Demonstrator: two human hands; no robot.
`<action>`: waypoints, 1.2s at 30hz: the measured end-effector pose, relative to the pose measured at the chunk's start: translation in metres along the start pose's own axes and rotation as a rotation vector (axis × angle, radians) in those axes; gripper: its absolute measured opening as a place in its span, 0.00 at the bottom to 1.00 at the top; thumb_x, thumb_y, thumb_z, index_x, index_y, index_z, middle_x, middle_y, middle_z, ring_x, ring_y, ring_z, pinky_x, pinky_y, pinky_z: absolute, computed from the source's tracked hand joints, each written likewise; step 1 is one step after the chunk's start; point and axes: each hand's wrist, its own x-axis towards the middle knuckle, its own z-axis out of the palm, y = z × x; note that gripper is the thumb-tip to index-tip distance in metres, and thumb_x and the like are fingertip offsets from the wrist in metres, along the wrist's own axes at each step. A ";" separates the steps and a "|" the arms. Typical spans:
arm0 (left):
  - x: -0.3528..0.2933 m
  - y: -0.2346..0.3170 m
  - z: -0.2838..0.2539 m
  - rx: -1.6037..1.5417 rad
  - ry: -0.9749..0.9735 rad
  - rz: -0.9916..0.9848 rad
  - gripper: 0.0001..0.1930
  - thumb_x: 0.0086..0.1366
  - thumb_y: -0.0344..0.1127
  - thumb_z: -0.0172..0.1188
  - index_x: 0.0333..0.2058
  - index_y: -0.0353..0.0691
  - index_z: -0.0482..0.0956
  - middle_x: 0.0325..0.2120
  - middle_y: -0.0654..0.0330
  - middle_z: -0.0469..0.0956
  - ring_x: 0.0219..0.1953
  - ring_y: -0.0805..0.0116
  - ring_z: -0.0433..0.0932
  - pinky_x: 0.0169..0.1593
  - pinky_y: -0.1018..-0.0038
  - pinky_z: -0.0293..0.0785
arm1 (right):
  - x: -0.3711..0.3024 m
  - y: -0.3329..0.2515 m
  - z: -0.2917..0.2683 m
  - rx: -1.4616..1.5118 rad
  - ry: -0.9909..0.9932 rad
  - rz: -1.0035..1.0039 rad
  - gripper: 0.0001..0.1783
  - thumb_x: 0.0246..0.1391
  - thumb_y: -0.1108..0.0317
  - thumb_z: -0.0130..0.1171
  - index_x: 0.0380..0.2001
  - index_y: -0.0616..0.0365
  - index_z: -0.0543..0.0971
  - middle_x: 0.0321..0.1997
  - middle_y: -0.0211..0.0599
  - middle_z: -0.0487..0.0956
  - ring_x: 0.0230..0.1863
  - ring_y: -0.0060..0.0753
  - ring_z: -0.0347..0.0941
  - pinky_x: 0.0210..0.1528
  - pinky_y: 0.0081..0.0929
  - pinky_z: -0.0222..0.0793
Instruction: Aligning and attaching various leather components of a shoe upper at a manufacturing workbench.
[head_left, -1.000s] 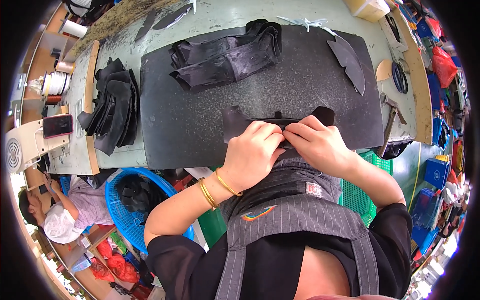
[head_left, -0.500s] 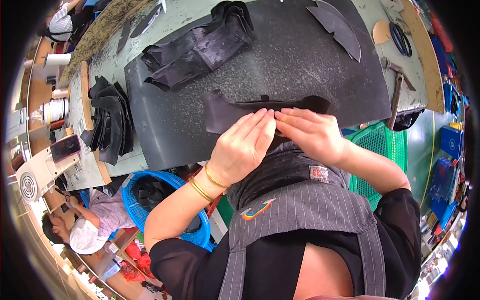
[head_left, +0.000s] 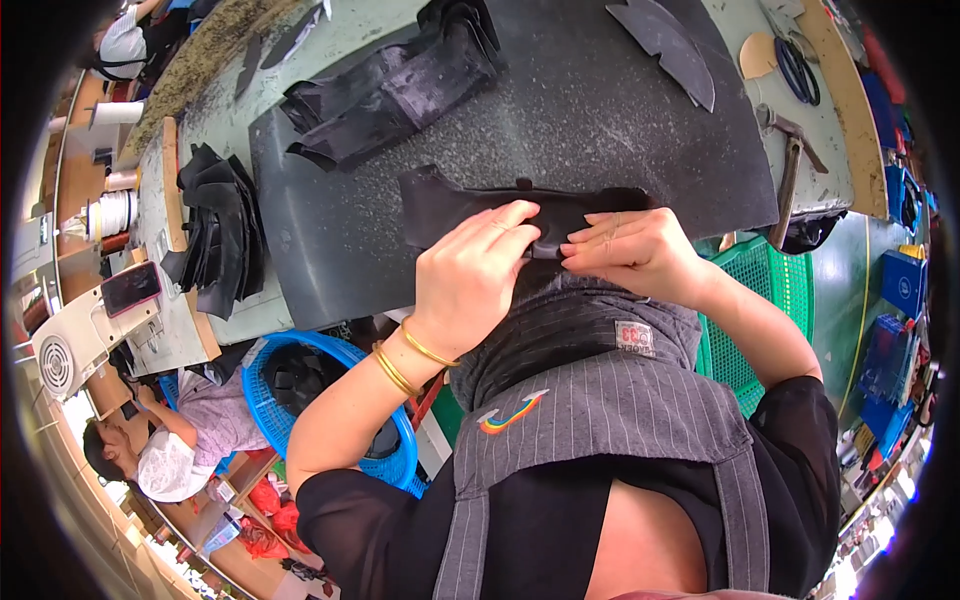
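Note:
A black leather-like cut piece (head_left: 428,212) lies along the near edge of the dark work mat (head_left: 345,235). It has a wide left end, a small tab on its far edge, and its near edge looks folded up between my hands. My left hand (head_left: 472,265) is closed on that near edge left of the middle, thumb below and fingers on top. A short gap to the right, my right hand (head_left: 648,252) pinches the same edge. The thumbs are partly hidden.
Beyond the piece lies a stack of black pieces (head_left: 405,98); another stack (head_left: 222,225) is at left. A curved dark piece (head_left: 668,48) and a hammer (head_left: 790,175) are at right. Blue (head_left: 272,405) and green baskets (head_left: 765,275) stand below the table; a co-worker (head_left: 175,460) sits at left.
My fingertips, which nearly met at the middle of the piece, have moved apart, the right hand to the right. The piece has shifted slightly left and away, and more of its middle shows.

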 end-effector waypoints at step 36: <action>-0.006 -0.009 0.013 0.311 0.149 0.370 0.10 0.54 0.30 0.63 0.37 0.37 0.82 0.31 0.61 0.75 0.39 0.62 0.81 0.48 0.67 0.83 | -0.025 -0.015 0.009 -0.425 0.113 -0.222 0.16 0.39 0.71 0.67 0.37 0.58 0.85 0.44 0.36 0.86 0.48 0.36 0.83 0.52 0.35 0.80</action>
